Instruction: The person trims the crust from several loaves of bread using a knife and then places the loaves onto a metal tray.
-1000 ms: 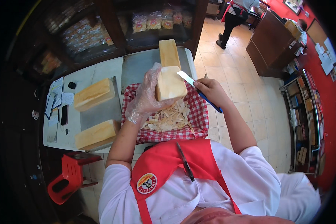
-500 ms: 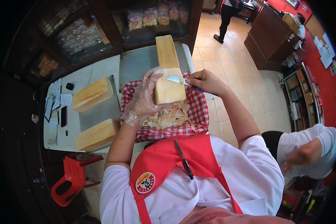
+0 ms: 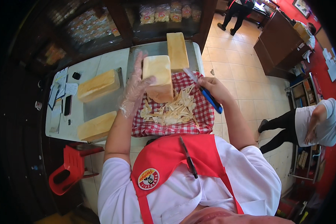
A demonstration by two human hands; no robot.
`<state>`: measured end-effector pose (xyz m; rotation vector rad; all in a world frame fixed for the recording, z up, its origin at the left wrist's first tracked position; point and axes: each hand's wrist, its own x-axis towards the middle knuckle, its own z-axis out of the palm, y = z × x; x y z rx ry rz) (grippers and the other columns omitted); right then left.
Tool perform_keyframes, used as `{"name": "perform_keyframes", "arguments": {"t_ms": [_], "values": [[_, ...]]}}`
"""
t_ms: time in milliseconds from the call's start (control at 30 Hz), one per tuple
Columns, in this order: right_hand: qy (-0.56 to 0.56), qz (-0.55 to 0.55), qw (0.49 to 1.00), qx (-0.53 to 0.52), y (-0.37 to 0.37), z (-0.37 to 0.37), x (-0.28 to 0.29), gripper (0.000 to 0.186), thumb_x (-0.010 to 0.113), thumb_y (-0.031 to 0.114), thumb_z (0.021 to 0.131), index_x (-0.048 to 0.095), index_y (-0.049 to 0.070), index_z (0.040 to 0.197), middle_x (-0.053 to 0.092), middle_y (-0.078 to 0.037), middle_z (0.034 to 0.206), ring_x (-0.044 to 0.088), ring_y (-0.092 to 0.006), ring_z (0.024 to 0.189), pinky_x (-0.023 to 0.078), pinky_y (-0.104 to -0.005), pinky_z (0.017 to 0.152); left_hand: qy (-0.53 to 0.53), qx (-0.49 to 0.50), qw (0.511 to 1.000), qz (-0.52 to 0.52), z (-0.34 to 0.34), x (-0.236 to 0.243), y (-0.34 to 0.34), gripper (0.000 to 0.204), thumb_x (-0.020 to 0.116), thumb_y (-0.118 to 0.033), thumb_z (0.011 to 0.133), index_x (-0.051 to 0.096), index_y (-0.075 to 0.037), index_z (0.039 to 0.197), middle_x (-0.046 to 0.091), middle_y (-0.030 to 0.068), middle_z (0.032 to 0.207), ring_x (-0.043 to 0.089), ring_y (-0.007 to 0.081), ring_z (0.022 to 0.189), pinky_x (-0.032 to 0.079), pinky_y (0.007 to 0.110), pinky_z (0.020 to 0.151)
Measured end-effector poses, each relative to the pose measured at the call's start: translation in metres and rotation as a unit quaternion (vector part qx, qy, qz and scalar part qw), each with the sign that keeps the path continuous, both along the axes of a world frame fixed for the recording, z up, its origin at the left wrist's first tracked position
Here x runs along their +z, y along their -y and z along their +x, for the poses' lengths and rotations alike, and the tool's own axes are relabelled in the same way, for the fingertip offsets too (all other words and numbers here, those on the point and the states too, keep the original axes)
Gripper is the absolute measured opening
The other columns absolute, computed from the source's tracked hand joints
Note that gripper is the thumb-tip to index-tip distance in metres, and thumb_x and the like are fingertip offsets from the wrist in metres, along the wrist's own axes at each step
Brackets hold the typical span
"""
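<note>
Loaf steadied over checked cloth, blade clear of it.
Gloved left hand (image 3: 134, 86): fingers spread, thumb laid on the loaf (image 3: 157, 72); cannot tell how much weight it bears. Bare right hand (image 3: 214, 89) closed round the blue-handled knife (image 3: 211, 100), blade over the cloth's far right side. Loaf upright over the left part of the checked cloth (image 3: 203, 108); pale crust scraps (image 3: 171, 112) lie in the cloth. Beyond the cloth, another loaf (image 3: 178, 52); left of it on the desk (image 3: 100, 63), two more. Judgement: looks like crust paring; firm support, shallow strokes away from the thumb, scraps falling inside the cloth.
</note>
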<state>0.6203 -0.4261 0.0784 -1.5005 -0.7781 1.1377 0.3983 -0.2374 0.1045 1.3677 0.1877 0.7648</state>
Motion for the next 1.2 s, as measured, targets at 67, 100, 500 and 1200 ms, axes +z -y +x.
{"name": "perform_keyframes", "arguments": {"t_ms": [67, 100, 500, 1200], "values": [[-0.117, 0.085, 0.987, -0.074, -0.010, -0.010, -0.009, 0.027, 0.053, 0.030, 0.097, 0.058, 0.004, 0.089, 0.057, -0.002, 0.074, 0.058, -0.0114, 0.062, 0.048, -0.0272, 0.054, 0.082, -0.034, 0.992, -0.089, 0.017, -0.011, 0.012, 0.092, 0.060, -0.048, 0.083, 0.012, -0.007, 0.150, 0.020, 0.0147, 0.154, 0.024, 0.0272, 0.141, 0.017, 0.038, 0.115], [-0.160, 0.082, 0.978, -0.100, -0.010, -0.013, -0.005, 0.028, 0.052, 0.030, 0.097, 0.059, 0.004, 0.090, 0.057, -0.002, 0.074, 0.057, -0.0113, 0.061, 0.047, -0.0267, 0.054, 0.123, -0.052, 0.982, -0.135, 0.021, -0.020, 0.014, 0.095, 0.053, -0.059, 0.087, 0.005, -0.006, 0.151, 0.022, 0.0173, 0.153, 0.023, 0.0278, 0.141, 0.014, 0.038, 0.116], [-0.062, -0.025, 0.962, -0.266, 0.050, 0.020, -0.028, 0.037, 0.050, 0.031, 0.097, 0.060, -0.002, 0.109, 0.059, -0.004, 0.085, 0.054, -0.0110, 0.067, 0.049, -0.0281, 0.060, -0.259, 0.053, 0.833, -0.486, 0.027, -0.150, -0.010, 0.053, 0.044, -0.049, 0.095, 0.054, -0.004, 0.122, 0.062, 0.0112, 0.117, 0.055, 0.0254, 0.110, 0.035, 0.045, 0.099], [-0.286, 0.325, 0.892, -0.133, -0.031, -0.008, -0.060, 0.035, 0.038, 0.030, 0.101, 0.056, 0.001, 0.101, 0.060, -0.010, 0.101, 0.060, -0.0202, 0.094, 0.052, -0.0335, 0.080, 0.084, 0.201, 0.933, -0.287, -0.119, -0.116, -0.056, 0.040, 0.048, -0.032, 0.099, 0.049, -0.009, 0.131, 0.060, 0.0082, 0.120, 0.061, 0.0194, 0.107, 0.052, 0.035, 0.090]]}}
